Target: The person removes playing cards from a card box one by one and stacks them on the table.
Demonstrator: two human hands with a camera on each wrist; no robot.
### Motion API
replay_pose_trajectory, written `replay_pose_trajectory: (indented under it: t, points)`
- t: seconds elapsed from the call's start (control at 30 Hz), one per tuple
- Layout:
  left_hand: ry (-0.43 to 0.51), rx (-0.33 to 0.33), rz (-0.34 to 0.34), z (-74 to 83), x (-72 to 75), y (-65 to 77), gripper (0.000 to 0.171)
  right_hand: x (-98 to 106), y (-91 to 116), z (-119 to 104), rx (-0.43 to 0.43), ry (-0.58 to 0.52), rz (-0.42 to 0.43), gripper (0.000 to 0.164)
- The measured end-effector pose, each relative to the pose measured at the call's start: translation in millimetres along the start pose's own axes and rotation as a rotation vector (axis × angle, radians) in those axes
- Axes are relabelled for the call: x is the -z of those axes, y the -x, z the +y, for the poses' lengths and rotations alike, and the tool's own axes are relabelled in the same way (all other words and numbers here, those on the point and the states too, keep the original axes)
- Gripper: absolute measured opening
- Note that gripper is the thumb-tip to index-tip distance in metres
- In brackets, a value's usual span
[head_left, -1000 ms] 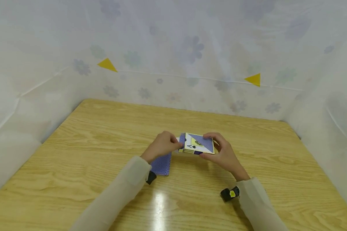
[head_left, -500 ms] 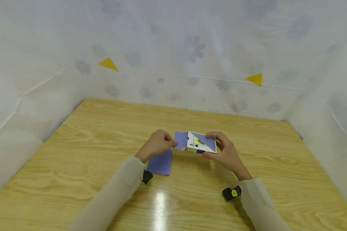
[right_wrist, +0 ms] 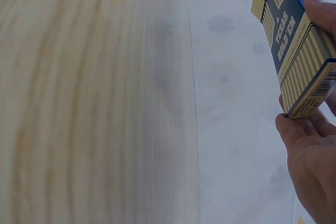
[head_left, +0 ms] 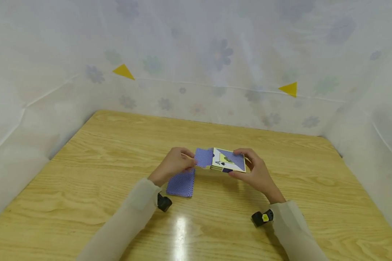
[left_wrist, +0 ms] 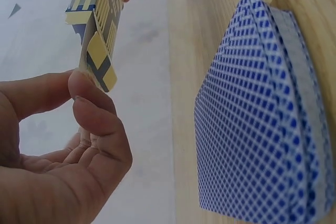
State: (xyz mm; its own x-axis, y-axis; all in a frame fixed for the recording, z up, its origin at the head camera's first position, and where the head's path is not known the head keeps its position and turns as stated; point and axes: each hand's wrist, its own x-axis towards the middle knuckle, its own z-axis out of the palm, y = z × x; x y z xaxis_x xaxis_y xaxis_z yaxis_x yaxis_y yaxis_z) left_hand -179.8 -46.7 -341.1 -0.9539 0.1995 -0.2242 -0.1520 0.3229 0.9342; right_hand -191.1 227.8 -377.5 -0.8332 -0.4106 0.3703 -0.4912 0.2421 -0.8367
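My right hand (head_left: 254,174) holds a playing-card box (head_left: 228,159) above the table, thumb on the near edge and fingers on the far one. Its upper face shows an ace of spades; its side, in the right wrist view, reads "TEXAS HOLD'EM". A thin blue-patterned piece (head_left: 204,157) sticks out of the box's left end; whether card or lid flap, I cannot tell. Thumb and index finger of my left hand (left_wrist: 89,135) pinch at its outer edge, beside a yellow side flap (left_wrist: 101,59). Below the left hand, a stack of blue-backed playing cards (head_left: 181,183) lies on the table.
The wooden table (head_left: 117,141) fills the lower part of the head view. A pale flower-print sheet (head_left: 199,65) surrounds its back and sides, with yellow triangles (head_left: 123,71) on it. A black wrist camera (head_left: 261,218) sits on each wrist.
My left hand has moved left, and more of the blue-patterned piece shows at the box's end. The box and right hand have shifted slightly right. More of the card stack is uncovered.
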Motion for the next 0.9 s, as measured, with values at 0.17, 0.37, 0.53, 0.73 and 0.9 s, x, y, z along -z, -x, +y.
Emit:
replay_pose_trajectory:
  t: [0.17,0.37,0.53,0.73,0.9]
  points:
    - [0.036,-0.015,0.023,-2.3,8.6,5.0,0.027,0.7,-0.7,0.4,-0.004,0.003,-0.004,0.057]
    - [0.051,-0.044,0.017,-7.0,20.1,9.3,0.029,0.9,0.0,1.5,-0.001,0.005,-0.003,0.057]
    - [0.035,-0.037,0.033,-8.4,26.1,11.3,0.029,1.8,1.3,3.3,-0.001,0.01,0.001,0.057]
    - [0.028,-0.042,0.042,-8.2,30.4,13.3,0.028,3.0,2.4,5.4,-0.006,0.002,0.006,0.057]
    - [0.037,-0.029,0.048,-9.4,32.8,15.0,0.028,2.7,2.8,5.7,-0.009,-0.001,0.007,0.057]
